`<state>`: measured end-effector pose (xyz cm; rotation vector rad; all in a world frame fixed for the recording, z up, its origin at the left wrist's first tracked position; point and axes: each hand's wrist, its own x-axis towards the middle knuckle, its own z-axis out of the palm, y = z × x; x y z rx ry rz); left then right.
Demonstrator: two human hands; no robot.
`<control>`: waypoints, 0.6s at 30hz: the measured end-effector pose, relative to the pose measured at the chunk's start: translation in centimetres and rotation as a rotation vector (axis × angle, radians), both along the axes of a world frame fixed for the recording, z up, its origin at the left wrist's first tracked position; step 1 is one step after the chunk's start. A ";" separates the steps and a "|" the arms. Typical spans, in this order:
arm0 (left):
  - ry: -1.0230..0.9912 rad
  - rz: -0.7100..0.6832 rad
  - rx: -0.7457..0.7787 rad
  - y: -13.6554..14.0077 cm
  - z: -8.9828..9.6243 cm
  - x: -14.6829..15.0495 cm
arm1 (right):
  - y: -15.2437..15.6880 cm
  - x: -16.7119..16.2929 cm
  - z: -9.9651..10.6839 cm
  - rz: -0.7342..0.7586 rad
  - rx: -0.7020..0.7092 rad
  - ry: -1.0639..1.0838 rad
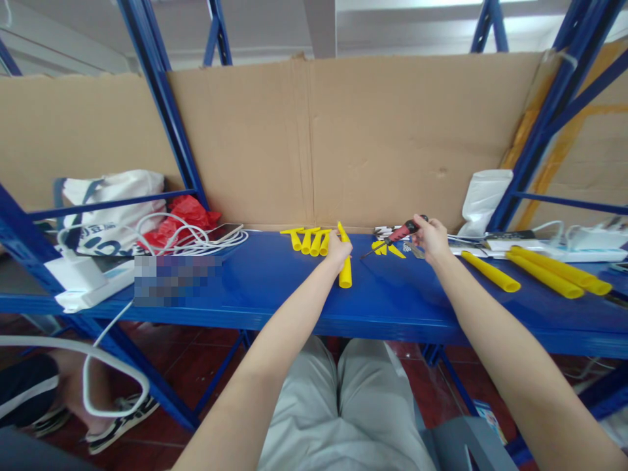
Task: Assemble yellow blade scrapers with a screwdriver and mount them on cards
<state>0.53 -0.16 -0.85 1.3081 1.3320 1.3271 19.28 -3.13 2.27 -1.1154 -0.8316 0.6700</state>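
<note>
My left hand (338, 250) is closed around a yellow tapered tube (345, 276), whose round open end faces me. In my right hand (430, 239) is a screwdriver (403, 230) with a red and black handle. Its thin dark shaft points left and down, with the tip apart from the tube. Left of my left hand, several short yellow tubes (306, 244) lie in a row with flat yellow tips. Small flat yellow pieces (379, 248) lie on the blue shelf (275, 288) between my hands.
Longer yellow tubes (490, 271) lie at the right. A white pouch (485, 201) leans near the right post. White cables (196, 243), a red plastic bag (184, 214), a cloth bag (122, 196) and a power strip (98, 288) occupy the left. Cardboard (392, 137) stands behind. Another person's leg and shoe (122, 415) show below left.
</note>
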 end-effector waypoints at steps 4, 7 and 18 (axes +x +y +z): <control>0.072 0.024 0.028 0.2 -0.1 -0.1 | -0.1 -0.1 -0.1 0.033 -0.125 -0.073; 0.139 -0.006 0.061 0.4 -0.3 -0.2 | 0.0 0.2 -0.5 0.052 -0.225 -0.197; 0.426 -0.017 0.113 2.0 -2.1 -0.4 | 1.3 1.1 -2.0 0.001 -0.600 -0.990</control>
